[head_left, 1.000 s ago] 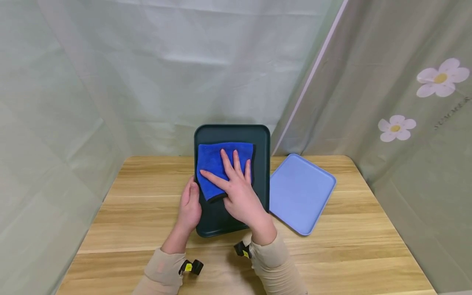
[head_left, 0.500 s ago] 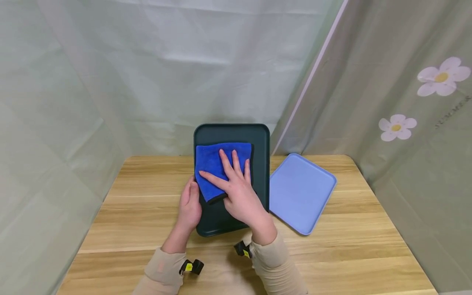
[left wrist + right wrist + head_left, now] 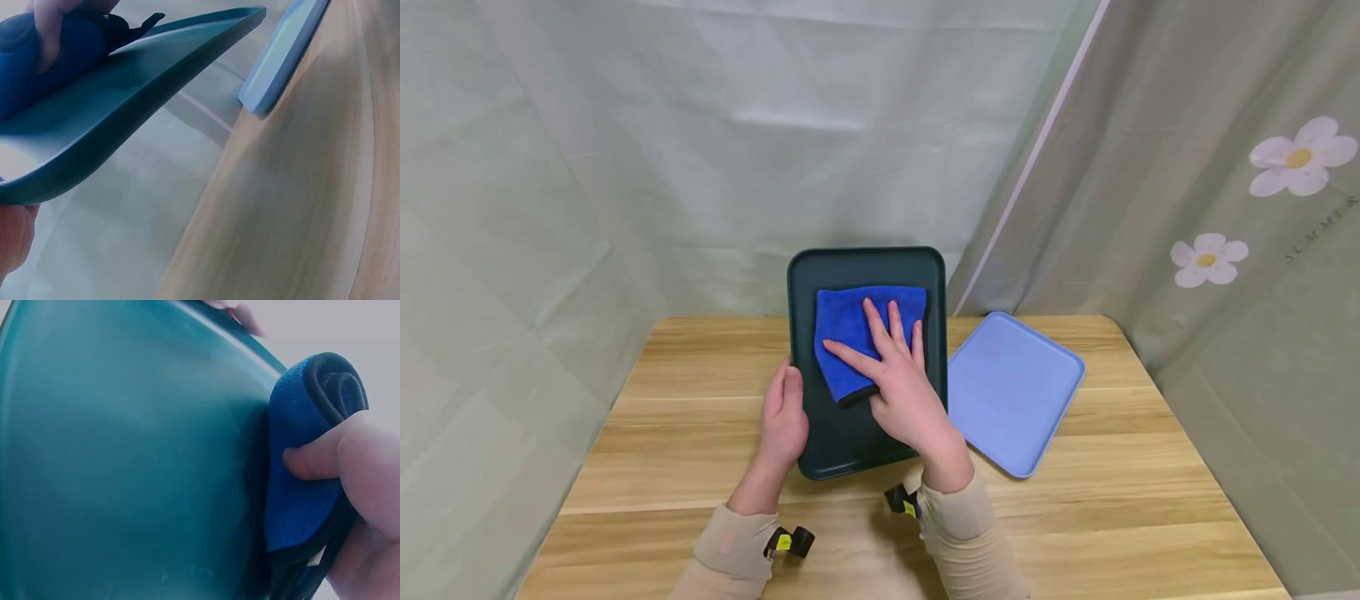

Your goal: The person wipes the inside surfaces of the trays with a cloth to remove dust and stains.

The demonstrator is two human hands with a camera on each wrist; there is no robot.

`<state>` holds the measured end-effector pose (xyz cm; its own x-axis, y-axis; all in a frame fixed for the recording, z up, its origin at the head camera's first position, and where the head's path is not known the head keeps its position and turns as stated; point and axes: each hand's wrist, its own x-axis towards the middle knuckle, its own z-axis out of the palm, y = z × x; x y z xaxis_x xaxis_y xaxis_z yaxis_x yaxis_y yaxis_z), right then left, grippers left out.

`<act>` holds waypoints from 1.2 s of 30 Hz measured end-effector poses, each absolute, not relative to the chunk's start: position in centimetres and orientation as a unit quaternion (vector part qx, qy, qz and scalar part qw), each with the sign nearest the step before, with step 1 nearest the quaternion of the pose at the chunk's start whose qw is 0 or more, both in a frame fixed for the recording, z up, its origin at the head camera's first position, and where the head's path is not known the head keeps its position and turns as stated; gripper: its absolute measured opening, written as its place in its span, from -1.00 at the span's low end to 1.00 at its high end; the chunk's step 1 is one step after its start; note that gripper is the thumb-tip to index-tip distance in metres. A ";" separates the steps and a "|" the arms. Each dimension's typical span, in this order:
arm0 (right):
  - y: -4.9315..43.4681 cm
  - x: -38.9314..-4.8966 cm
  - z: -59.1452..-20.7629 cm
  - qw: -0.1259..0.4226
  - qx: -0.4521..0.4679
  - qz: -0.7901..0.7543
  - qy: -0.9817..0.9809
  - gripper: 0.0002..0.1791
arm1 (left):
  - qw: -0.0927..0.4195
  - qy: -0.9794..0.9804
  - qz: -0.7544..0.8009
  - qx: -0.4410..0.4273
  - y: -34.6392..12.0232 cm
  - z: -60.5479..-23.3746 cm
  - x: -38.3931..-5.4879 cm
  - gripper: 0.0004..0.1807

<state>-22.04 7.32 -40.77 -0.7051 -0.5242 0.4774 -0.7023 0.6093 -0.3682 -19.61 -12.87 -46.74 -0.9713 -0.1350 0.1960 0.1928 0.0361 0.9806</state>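
A dark green tray is held tilted up over the wooden table, its inner face towards me in the head view. My left hand grips its left edge, thumb along the rim and fingers hidden behind. Spread fingers of my right hand press a folded blue cloth with black edging against the tray's middle. In the right wrist view the right thumb lies against the folded cloth. The left wrist view shows the tray from its side, with the left hand below its rim.
A light blue tray lies on the wooden table at the right, partly overlapped by the green tray. Pale curtains hang behind and beside the table, with printed flowers on the right one.
The right hand and the cloth have slid to the right across the green tray in the last half second. The tray has shifted slightly up and left; the left hand keeps its grip.
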 end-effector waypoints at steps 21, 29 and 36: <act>9.3 -22.8 -40.8 0.187 0.324 0.304 -0.876 0.19 | 0.114 -0.689 -0.715 -0.014 -13.1 -46.2 -19.5 -0.22; 9.4 -22.7 -40.7 0.184 0.325 0.299 -0.878 0.18 | 0.110 -0.693 -0.712 -0.010 -12.9 -46.1 -19.5 -0.23; 9.0 -22.4 -40.6 0.176 0.337 0.294 -0.877 0.19 | 0.111 -0.691 -0.714 -0.014 -12.8 -46.2 -19.5 -0.22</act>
<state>-22.38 9.04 -40.60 -0.7107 -0.4877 0.5070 -0.6948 0.5996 -0.3972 -19.50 -12.82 -46.22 -0.9751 -0.1392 0.1729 0.1774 -0.0207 0.9839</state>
